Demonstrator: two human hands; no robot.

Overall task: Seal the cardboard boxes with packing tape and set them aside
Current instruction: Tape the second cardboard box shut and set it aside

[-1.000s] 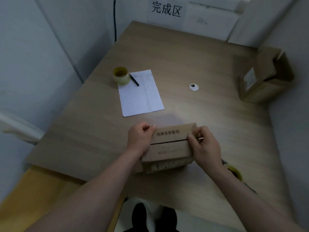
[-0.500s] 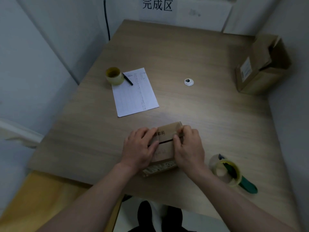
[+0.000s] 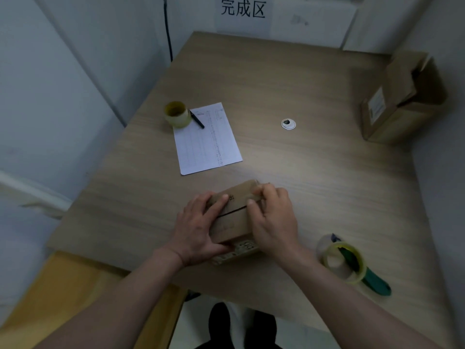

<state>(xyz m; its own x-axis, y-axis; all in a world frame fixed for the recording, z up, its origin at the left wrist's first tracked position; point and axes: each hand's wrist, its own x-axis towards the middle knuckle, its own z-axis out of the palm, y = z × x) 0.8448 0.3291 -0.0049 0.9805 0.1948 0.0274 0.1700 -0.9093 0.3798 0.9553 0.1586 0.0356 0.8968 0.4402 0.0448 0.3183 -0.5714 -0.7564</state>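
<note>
At the far left of the wooden table (image 3: 314,79) stood a roll of clear tape (image 3: 177,114) with a yellowish core, touching the upper left corner of a printed sheet of paper (image 3: 207,139). A black pen (image 3: 196,119) lay slanted across that corner, just beside the roll. Nothing lay between these and the near edge, where the work went on.

The left hand (image 3: 198,229) lay flat along the left side of a small cardboard box (image 3: 232,217), fingers spread over its top and thumb pressed to the near face, holding it rather than gripping it tight. The box sat on the table near the front edge, its top flaps closed with a dark seam running across between the two hands. The right hand (image 3: 273,220) covered the box's right side, fingers curled onto the far right edge of the top; whether tape was pinched under them could not be told.

Farther back, a small white cable grommet (image 3: 288,123) was set in the tabletop. To the right of the right wrist rested a tape dispenser (image 3: 352,264) with a green handle, apart from the box. At the far right stood a larger open cardboard box (image 3: 402,102) against the wall.
</note>
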